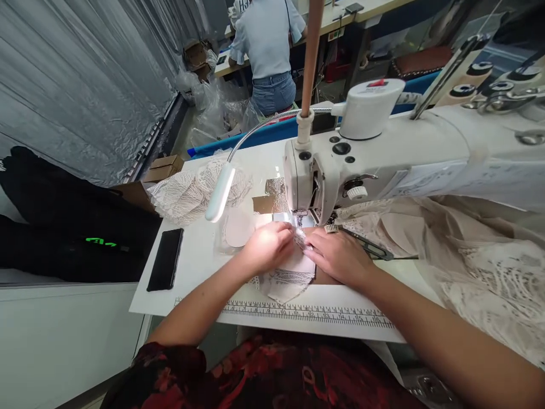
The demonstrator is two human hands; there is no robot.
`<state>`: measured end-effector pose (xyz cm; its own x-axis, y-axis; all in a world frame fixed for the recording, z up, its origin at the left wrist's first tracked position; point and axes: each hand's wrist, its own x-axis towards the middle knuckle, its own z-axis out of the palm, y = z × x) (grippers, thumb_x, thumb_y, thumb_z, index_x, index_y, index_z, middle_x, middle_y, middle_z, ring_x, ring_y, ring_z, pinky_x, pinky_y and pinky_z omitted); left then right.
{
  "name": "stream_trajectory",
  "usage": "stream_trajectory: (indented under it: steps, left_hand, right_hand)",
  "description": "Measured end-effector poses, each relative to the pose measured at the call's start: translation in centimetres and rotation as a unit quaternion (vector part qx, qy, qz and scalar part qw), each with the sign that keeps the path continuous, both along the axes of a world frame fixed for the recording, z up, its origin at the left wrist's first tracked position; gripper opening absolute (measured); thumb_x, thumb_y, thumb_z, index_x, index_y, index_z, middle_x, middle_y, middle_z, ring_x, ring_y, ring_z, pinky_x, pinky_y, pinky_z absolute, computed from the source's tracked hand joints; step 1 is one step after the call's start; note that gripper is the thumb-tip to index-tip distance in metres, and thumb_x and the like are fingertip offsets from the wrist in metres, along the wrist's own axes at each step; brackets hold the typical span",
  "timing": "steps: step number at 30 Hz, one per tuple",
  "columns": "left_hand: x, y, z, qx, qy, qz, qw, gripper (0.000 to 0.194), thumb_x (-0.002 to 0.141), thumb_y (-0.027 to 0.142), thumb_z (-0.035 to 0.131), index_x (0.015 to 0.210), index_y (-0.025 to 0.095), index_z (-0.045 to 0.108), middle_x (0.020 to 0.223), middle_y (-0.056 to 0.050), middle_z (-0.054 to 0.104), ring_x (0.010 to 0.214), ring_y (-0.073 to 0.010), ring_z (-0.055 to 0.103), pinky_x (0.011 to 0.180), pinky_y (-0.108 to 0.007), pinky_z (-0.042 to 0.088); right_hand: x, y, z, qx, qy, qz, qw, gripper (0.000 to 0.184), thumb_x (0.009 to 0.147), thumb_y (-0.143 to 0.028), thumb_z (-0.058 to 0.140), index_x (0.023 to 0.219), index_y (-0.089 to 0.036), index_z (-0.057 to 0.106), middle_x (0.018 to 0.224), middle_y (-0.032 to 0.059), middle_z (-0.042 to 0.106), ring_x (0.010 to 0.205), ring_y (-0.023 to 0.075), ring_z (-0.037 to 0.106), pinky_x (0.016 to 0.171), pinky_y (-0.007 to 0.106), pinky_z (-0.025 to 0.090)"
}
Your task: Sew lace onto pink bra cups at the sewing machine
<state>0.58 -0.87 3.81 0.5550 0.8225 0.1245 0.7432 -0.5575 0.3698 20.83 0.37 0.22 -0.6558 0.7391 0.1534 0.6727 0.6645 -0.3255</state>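
Observation:
A pale lace piece [287,281] lies on the sewing table, its top edge just in front of the needle area [300,218] of a white sewing machine [383,162]. My left hand [270,245] has its fingers closed on the left side of the lace, thumb and fingertips pressed together. On the lace's right edge, my right hand [336,255] is closed, its fingertips pinching the fabric. Both hands sit close to the presser foot. Part of the lace is hidden under my fingers. Dark thread snips [374,249] lie beside my right hand.
A lamp [220,193] hangs over the table's left side. Near it are a lace pile [187,190], a clear tray with pale pads [238,228] and a black phone [165,260]. Beige lace fabric [430,227] covers the right. A ruler strip [298,312] runs along the front edge.

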Motion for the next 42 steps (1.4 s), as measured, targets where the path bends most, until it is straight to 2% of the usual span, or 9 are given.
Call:
stream_trajectory:
  steps: [3, 6, 11, 18, 22, 26, 31, 35, 42]
  left_hand:
    - [0.7, -0.7, -1.7, 0.039, 0.059, 0.004, 0.998, 0.033, 0.092, 0.028, 0.042, 0.111, 0.009, 0.061, 0.118, -0.016, 0.061, 0.108, -0.0261, 0.057, 0.091, -0.041, 0.048]
    - [0.5, -0.7, -2.6, 0.05, 0.091, -0.003, 0.995, 0.041, 0.091, 0.034, 0.044, 0.121, 0.007, 0.055, 0.128, -0.018, 0.056, 0.115, -0.0288, 0.052, 0.093, -0.045, 0.047]
    - [-0.2, 0.1, -2.6, 0.048, 0.117, -0.009, 0.992, 0.048, 0.092, 0.038, 0.042, 0.129, 0.008, 0.05, 0.135, -0.017, 0.051, 0.121, -0.0296, 0.048, 0.095, -0.045, 0.045]
    - [-0.6, 1.9, -2.5, 0.05, 0.117, -0.037, 0.991, 0.044, 0.091, 0.039, 0.044, 0.123, 0.01, 0.054, 0.128, -0.017, 0.056, 0.116, -0.0281, 0.052, 0.096, -0.043, 0.043]
    - [-1.3, 2.3, -1.7, 0.065, 0.137, -0.069, 0.986, 0.041, 0.092, 0.035, 0.043, 0.123, 0.01, 0.055, 0.125, -0.017, 0.058, 0.116, -0.0286, 0.052, 0.097, -0.046, 0.04]
    - [-1.5, 2.0, -1.1, 0.103, 0.134, -0.113, 0.979, 0.032, 0.092, 0.019, 0.041, 0.117, 0.012, 0.059, 0.123, -0.015, 0.059, 0.118, -0.0266, 0.049, 0.102, -0.049, 0.033]
    - [-1.0, 1.7, -1.9, 0.099, 0.084, -0.136, 0.982, 0.031, 0.093, 0.028, 0.041, 0.113, 0.013, 0.06, 0.109, -0.014, 0.063, 0.101, -0.0234, 0.056, 0.094, -0.044, 0.04]
    - [-1.2, 1.9, -2.7, 0.102, 0.073, -0.136, 0.983, 0.035, 0.093, 0.032, 0.041, 0.115, 0.012, 0.059, 0.105, -0.013, 0.062, 0.097, -0.0237, 0.055, 0.094, -0.044, 0.039]
    - [-2.1, 2.3, -3.1, 0.097, 0.062, -0.163, 0.98, 0.04, 0.092, 0.032, 0.043, 0.122, 0.009, 0.055, 0.125, -0.015, 0.057, 0.105, -0.0255, 0.052, 0.098, -0.044, 0.036]
  right_hand:
    - [-0.2, -0.1, 0.1, 0.018, -0.025, 0.01, 0.999, 0.025, 0.09, -0.025, 0.048, 0.106, -0.016, 0.064, 0.094, 0.0079, 0.067, 0.072, 0.019, 0.056, 0.066, 0.031, 0.034]
    - [-0.4, -0.1, 0.2, 0.022, -0.04, 0.008, 0.999, 0.028, 0.091, -0.025, 0.044, 0.107, -0.015, 0.064, 0.091, 0.009, 0.067, 0.071, 0.0195, 0.057, 0.066, 0.032, 0.034]
    - [-0.7, 0.1, 0.1, 0.031, -0.053, -0.015, 0.998, 0.029, 0.093, -0.026, 0.04, 0.107, -0.017, 0.064, 0.088, 0.0079, 0.067, 0.071, 0.0195, 0.056, 0.064, 0.031, 0.034]
    - [-1.3, 0.5, -0.2, 0.062, -0.044, -0.051, 0.996, 0.029, 0.092, -0.023, 0.04, 0.11, -0.019, 0.063, 0.099, 0.01, 0.067, 0.082, 0.0209, 0.056, 0.071, 0.031, 0.038]
    - [-0.8, 0.4, -0.2, 0.064, -0.053, -0.036, 0.996, 0.028, 0.093, -0.025, 0.039, 0.103, -0.021, 0.065, 0.087, 0.0075, 0.065, 0.077, 0.0202, 0.053, 0.068, 0.031, 0.034]
    - [-0.1, 0.1, -0.3, 0.057, -0.029, 0.012, 0.998, 0.025, 0.091, -0.019, 0.042, 0.098, -0.021, 0.066, 0.081, 0.0051, 0.064, 0.076, 0.019, 0.051, 0.065, 0.031, 0.03]
    - [0.4, 0.2, -0.5, 0.043, 0.027, 0.04, 0.998, 0.027, 0.088, -0.016, 0.043, 0.095, -0.02, 0.068, 0.082, 0.0052, 0.065, 0.075, 0.0179, 0.051, 0.063, 0.029, 0.031]
    - [0.2, 0.4, -0.3, 0.026, 0.043, 0.019, 0.999, 0.03, 0.087, -0.015, 0.042, 0.1, -0.021, 0.069, 0.088, 0.0042, 0.067, 0.072, 0.0171, 0.052, 0.063, 0.028, 0.034]
    - [-0.4, 0.5, 0.0, 0.036, -0.027, -0.028, 0.999, 0.035, 0.086, -0.015, 0.042, 0.11, -0.02, 0.067, 0.092, 0.007, 0.067, 0.075, 0.0194, 0.054, 0.06, 0.029, 0.035]
